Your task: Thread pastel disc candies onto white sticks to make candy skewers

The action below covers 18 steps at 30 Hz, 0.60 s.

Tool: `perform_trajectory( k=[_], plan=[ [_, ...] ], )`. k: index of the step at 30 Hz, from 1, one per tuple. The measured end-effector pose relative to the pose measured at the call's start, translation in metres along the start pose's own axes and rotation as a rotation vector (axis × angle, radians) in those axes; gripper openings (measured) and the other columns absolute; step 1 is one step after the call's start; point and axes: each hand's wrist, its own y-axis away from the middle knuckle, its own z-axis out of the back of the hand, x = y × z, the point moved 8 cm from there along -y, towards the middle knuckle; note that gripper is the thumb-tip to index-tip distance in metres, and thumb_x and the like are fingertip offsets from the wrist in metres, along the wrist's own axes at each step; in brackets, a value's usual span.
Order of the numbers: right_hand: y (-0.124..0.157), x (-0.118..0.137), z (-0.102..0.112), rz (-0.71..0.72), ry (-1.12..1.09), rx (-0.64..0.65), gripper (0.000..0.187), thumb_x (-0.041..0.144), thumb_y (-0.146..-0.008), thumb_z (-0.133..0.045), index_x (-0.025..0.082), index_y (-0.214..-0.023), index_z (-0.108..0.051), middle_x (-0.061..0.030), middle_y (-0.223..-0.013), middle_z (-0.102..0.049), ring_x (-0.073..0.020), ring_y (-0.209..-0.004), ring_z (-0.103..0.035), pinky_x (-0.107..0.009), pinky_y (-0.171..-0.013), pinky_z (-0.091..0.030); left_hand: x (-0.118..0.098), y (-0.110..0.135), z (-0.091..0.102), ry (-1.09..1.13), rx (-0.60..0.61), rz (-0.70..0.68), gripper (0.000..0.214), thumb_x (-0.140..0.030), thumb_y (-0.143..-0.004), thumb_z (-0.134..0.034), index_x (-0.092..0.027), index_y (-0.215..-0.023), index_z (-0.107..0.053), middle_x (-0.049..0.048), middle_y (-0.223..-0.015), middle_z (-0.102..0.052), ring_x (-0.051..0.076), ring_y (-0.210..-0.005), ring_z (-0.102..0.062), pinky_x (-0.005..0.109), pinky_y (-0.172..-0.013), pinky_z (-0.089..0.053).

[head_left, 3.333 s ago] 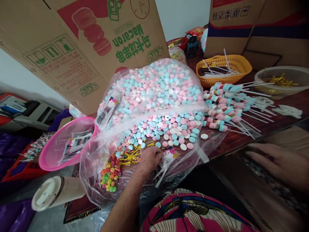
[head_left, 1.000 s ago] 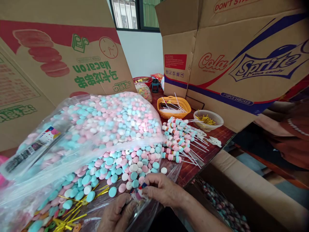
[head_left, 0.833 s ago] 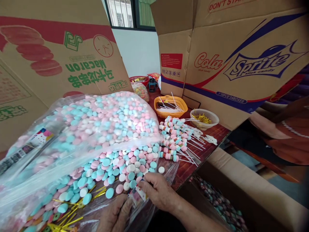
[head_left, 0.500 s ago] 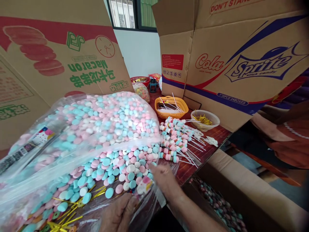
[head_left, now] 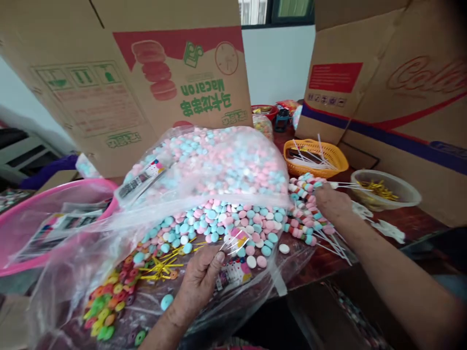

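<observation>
My left hand point(head_left: 202, 274) pinches a small clear plastic bag point(head_left: 233, 277) with a colourful printed front, above the plastic sheeting at the table's front. Over at the right, my right hand point(head_left: 333, 201) has its fingers closed on candy skewers point(head_left: 304, 209), pastel discs threaded on white sticks; some sticks poke out past the hand. The fingertips are partly hidden. Loose pink, blue and white candy discs point(head_left: 219, 221) spill from a big clear sack point(head_left: 233, 155). Gold twist ties point(head_left: 164, 265) and coloured candy rings point(head_left: 109, 301) lie left of my left hand.
A yellow basket point(head_left: 341, 158) of white sticks and a clear bowl point(head_left: 412, 194) of gold ties stand behind the skewers. A pink basin point(head_left: 22, 204) with printed bags is at left. Cardboard boxes point(head_left: 215, 53) rise behind the sack and at right point(head_left: 365, 39).
The view has swung left, bringing the pink basin in. My right hand has moved from the loose discs to the skewer pile. My left hand now shows more fully with the bag.
</observation>
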Motion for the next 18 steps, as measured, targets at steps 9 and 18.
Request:
perform_trajectory(
  k=[9,18],
  plan=[
    [0.102,0.086,0.069,0.553,-0.223,-0.218,0.024,0.022,-0.092,-0.043,0.018,-0.107,-0.061,-0.0084,-0.089,-0.069,-0.0192,-0.080,-0.065,-0.028,-0.070,-0.051,-0.024,0.001,0.017,-0.145,-0.012,-0.291,0.024,-0.023,-0.094,-0.044,-0.024,-0.108,-0.063,0.0027,-0.092,-0.073,0.017,-0.086,-0.065,0.031,-0.081,-0.047],
    [0.136,0.091,0.085,0.777,-0.133,-0.196,0.042,0.003,-0.083,-0.044,0.019,-0.121,-0.056,-0.0078,-0.089,-0.068,-0.0195,-0.078,-0.063,-0.030,-0.068,-0.050,-0.038,0.000,0.024,-0.171,0.027,-0.369,0.021,-0.022,-0.095,-0.043,-0.022,-0.097,-0.063,0.0017,-0.082,-0.071,0.015,-0.075,-0.063,0.028,-0.072,-0.045]
  ],
)
